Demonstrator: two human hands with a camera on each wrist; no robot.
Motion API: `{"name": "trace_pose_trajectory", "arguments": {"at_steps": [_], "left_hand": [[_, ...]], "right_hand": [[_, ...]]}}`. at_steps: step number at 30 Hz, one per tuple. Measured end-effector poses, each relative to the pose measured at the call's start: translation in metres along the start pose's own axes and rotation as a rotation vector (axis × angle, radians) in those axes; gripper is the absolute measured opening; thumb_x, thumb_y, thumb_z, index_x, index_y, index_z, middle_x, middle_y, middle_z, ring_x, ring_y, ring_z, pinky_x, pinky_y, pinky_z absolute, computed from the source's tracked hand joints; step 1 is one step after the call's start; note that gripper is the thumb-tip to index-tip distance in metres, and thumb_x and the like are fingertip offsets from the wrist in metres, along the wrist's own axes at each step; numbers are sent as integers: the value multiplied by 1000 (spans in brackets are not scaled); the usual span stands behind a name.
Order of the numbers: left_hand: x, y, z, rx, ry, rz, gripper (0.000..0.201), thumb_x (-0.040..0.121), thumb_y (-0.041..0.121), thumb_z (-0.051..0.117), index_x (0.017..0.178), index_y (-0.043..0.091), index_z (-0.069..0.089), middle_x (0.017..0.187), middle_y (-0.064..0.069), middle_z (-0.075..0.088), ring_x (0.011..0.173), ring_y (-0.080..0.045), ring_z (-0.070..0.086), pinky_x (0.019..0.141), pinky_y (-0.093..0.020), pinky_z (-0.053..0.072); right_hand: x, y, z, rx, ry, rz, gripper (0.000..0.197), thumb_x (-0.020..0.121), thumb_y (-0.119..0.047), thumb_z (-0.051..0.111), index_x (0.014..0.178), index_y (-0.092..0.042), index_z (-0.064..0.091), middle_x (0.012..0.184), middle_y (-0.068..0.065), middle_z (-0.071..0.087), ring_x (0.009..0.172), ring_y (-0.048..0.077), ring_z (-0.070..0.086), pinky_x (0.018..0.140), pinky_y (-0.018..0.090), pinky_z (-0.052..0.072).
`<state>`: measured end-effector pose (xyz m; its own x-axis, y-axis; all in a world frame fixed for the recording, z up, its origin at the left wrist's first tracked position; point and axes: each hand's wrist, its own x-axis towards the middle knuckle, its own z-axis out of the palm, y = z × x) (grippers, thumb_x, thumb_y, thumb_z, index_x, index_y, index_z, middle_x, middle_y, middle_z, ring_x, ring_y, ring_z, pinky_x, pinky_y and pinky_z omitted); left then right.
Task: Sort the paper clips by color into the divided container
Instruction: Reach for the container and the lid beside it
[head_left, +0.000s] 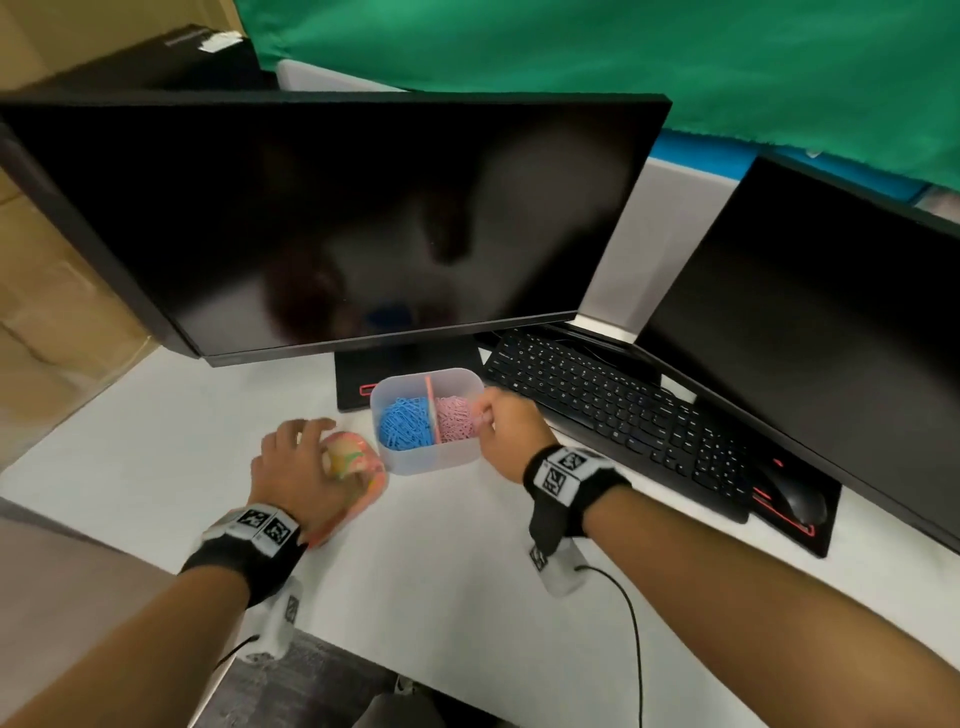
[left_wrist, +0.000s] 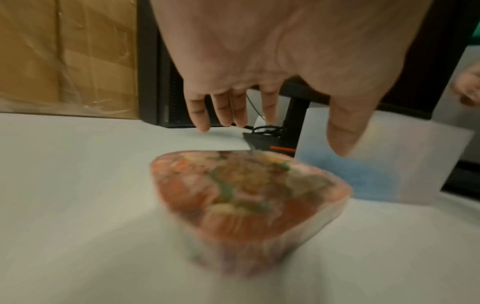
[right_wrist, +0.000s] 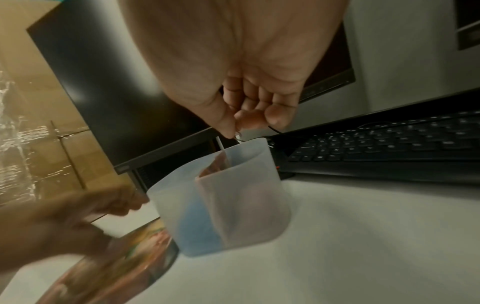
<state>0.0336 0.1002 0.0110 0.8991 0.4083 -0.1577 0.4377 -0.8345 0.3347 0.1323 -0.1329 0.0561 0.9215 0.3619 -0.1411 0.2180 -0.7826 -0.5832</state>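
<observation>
A translucent divided container (head_left: 415, 465) stands on the white desk in front of the monitor stand. Its left compartment holds blue clips (head_left: 405, 428) and its right one pink clips (head_left: 454, 426). My right hand (head_left: 485, 415) pinches a pale clip (right_wrist: 237, 136) between thumb and forefinger just above the right compartment's rim. To the left of the container (right_wrist: 249, 197) lies a clear box of mixed-colour clips (head_left: 363, 470). My left hand (head_left: 298, 447) hovers over that box (left_wrist: 246, 189) with straight, spread fingers (left_wrist: 200, 115) and holds nothing.
A large dark monitor (head_left: 322, 218) looms right behind the container, with a second one (head_left: 810, 322) at the right. A black keyboard (head_left: 613, 410) and a mouse (head_left: 800, 499) lie to the right. Cardboard boxes (head_left: 47, 291) stand at the left. A thin cable (head_left: 631, 623) crosses the near desk.
</observation>
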Motion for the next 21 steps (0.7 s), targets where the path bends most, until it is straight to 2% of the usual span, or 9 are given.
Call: {"name": "trace_pose_trajectory", "arguments": {"at_steps": [1,3,6,9,11,15,17,19,21], "left_hand": [[-1,-8,6,54,-47,-11,88,61,69,67,136,31,39,142,-5,38,127,-29,38,103,-47,37],[0,-19,16,137,-146,-21,105,53,75,68,141,34,29,148,-7,30,134,-31,31,107,-48,32],[1,-25,25,214,-236,-3,117,48,70,73,145,34,17,147,-5,29,133,-30,31,107,-47,31],[4,-26,22,212,-241,4,115,49,63,74,144,35,17,138,-3,38,123,-28,40,101,-46,38],[5,-29,14,160,-231,-23,114,48,63,74,144,35,18,135,-4,40,121,-30,42,99,-47,40],[9,-34,-12,-61,-102,-67,111,50,55,80,143,35,23,133,-8,41,119,-34,43,99,-48,40],[14,-25,-26,-147,-52,21,111,47,53,80,142,37,23,132,-7,41,118,-32,44,100,-46,41],[21,-4,-36,-159,-38,182,110,44,55,74,141,38,25,129,-5,44,115,-29,46,97,-43,43],[31,23,-40,-85,-49,312,110,44,58,71,142,37,27,127,-2,45,113,-27,47,95,-41,45]], "right_hand": [[8,-7,-1,-7,1,6,21,90,-7,48,103,-15,62,102,7,65,92,23,63,82,31,54],[21,-18,2,-50,-24,19,20,90,-7,51,104,-14,62,102,8,65,92,24,63,81,33,55],[31,-22,9,-107,-75,47,18,90,-10,54,106,-12,62,105,11,66,94,26,64,82,36,56],[34,-19,15,-92,-79,60,21,88,-13,59,109,-12,61,108,10,63,99,25,61,87,36,54],[33,-12,15,-66,-18,40,29,88,-15,58,117,-14,58,118,9,57,111,23,53,94,35,49],[30,3,11,69,55,130,39,93,-17,51,132,-14,49,131,9,51,120,25,51,100,37,46],[29,7,9,124,31,184,38,96,-16,46,134,-13,49,132,10,55,120,26,53,98,34,46],[29,8,7,172,4,206,37,98,-16,42,133,-14,52,126,11,60,108,26,60,86,27,47],[29,8,7,260,-1,238,37,97,-19,41,132,-17,55,122,10,63,95,24,63,82,28,51]]}}
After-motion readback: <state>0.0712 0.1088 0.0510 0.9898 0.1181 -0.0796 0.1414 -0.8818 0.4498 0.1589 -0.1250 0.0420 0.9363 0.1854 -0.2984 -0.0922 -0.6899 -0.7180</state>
